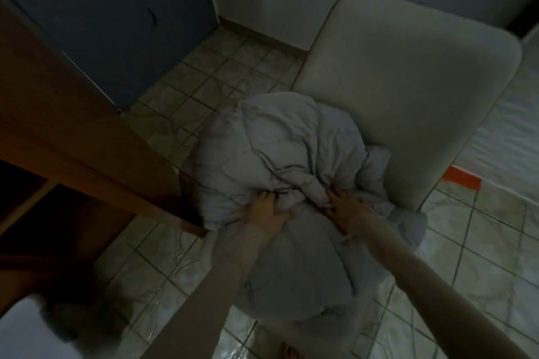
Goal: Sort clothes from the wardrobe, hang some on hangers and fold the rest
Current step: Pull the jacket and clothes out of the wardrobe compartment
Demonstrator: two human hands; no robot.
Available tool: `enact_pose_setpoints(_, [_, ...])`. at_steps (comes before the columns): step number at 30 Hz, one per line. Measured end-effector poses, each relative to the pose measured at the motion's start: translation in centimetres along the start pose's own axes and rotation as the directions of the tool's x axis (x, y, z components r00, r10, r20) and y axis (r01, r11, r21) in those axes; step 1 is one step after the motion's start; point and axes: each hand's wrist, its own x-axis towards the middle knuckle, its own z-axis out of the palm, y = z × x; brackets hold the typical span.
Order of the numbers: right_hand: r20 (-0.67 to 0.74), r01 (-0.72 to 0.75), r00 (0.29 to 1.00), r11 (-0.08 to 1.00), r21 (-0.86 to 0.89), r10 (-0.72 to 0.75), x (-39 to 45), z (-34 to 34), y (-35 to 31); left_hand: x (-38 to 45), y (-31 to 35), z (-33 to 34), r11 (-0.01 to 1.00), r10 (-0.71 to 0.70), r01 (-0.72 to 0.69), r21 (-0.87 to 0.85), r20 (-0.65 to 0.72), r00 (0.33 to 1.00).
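gripping grey bundle (280, 154), both hands, on chair (408, 81)

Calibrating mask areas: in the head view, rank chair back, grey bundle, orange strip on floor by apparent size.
1-2. Chair back and grey bundle: similar, too close to rank.
3. Orange strip: clearly smallest.
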Motion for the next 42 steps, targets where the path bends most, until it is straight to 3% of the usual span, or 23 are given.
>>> enact_pose_setpoints(1, [-0.062, -0.006, 0.998, 1.0, 0.02, 0.007, -0.4, -0.5, 0.2, -0.3, 0.1, -0.7, 0.999, 0.028, -0.033, -0.029, -0.175, 0.984])
enact_pose_setpoints(3, [-0.309, -0.016, 0.95, 0.998, 0.057, 0.033, -1.7, -2.0, 0.1, -0.2, 0.5, -2.6, 0.999, 0.031, -0.017, 0.033, -0.504, 0.863])
enact_pose_setpoints(5, [-0.504, 0.06, 0.864, 0.995, 0.077, -0.013, -2.8, -3.4, -0.3, 0.7, 1.1, -4.8, 0.99, -0.018, 0.094, 0.106, -0.567, 0.824])
enact_pose_setpoints(7, [-0.508, 0.145, 0.855, 0.989, 0.034, -0.108, -2.8, -4.2, -0.9, 2.1, 1.3, -6.0, 0.99, -0.027, 0.091, 0.108, -0.485, 0.874])
enact_pose_setpoints(10, [-0.435, 0.173, 0.884, 0.984, -0.037, -0.172, -1.8, -3.2, -2.1, 3.1, 1.6, -4.6, 0.992, -0.079, 0.095, 0.08, -0.177, 0.981])
enact_pose_setpoints(14, [-0.349, 0.113, 0.927, 0.99, -0.079, -0.134, -0.6, 0.8, -1.2, 2.8, 1.5, -0.7, 0.975, -0.093, 0.091, 0.2, -0.001, 0.996])
enact_pose_setpoints(18, [-0.268, 0.053, 0.96, 0.993, -0.108, -0.081, -0.9, 3.7, 1.6, 2.5, 1.3, 3.0, 0.981, -0.039, 0.016, 0.195, 0.116, 0.993])
enact_pose_setpoints(24, [-0.154, 0.039, 0.987, 0.994, -0.099, -0.054, -0.5, 4.7, 1.9, 3.0, 0.5, 5.9, 0.959, -0.065, 0.01, 0.284, 0.182, 0.981])
enact_pose_setpoints(33, [-0.107, 0.039, 0.994, 0.999, 0.011, -0.037, -2.7, 1.5, 0.7, 0.2, 2.3, 1.7, 0.937, -0.042, -0.002, 0.348, 0.118, 0.992])
enact_pose_setpoints(42, [-0.161, -0.006, 0.987, 1.0, 0.011, 0.008, -10.0, -5.0, -4.0, -7.2, 5.6, -6.6, 0.974, 0.061, -0.089, 0.209, 0.139, 0.988])
